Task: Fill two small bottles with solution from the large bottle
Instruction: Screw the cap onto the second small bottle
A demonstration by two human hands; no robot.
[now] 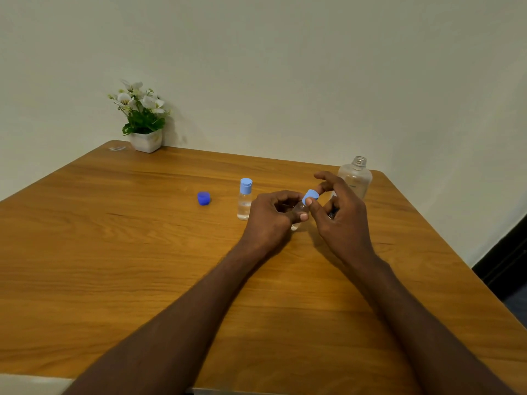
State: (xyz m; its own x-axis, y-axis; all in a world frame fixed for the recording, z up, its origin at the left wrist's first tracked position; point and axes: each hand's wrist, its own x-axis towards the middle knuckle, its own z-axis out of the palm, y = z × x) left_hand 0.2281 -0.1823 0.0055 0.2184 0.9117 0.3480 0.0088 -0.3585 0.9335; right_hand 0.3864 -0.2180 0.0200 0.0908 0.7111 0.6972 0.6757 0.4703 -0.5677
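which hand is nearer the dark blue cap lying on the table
Left. The left hand sits just right of the dark blue cap, past the capped small bottle. The right hand is farther right, at the held bottle's light blue cap.

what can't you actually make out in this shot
- Head view: second small bottle, mostly hidden by left hand; fill level unreadable.
- Its light blue cap: right hand fingers cover its join with the neck.
- Large bottle: label too small, base behind right hand.
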